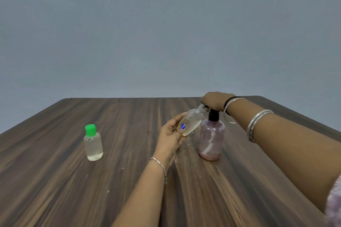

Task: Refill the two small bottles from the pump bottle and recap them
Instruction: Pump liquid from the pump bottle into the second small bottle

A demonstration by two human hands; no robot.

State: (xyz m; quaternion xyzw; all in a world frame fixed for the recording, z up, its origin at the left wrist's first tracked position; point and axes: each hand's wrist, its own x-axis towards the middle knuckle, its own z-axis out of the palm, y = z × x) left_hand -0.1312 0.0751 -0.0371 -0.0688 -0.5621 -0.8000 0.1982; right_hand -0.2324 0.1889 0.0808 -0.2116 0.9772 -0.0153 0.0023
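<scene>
My left hand [170, 134] has its fingers wrapped around an uncapped small bottle [191, 121], tilted with its neck up under the pump nozzle. My right hand [215, 100] lies palm-down over the pump bottle [211, 139] head, fingers curled. The green-capped small bottle [93, 143] stands well apart, left on the table [73, 190].

The left hand [170, 135] is raised, fingers curled and thumb laid across the front in a closed grip, the thumbnail painted blue; its forearm reaches in from the lower middle with a thin chain bracelet at the wrist. The right hand [215, 100] sits higher and farther away, palm down and pressing flat. Its forearm stretches in from the right edge, with bangles at the wrist and a wider silver one farther up.
</scene>
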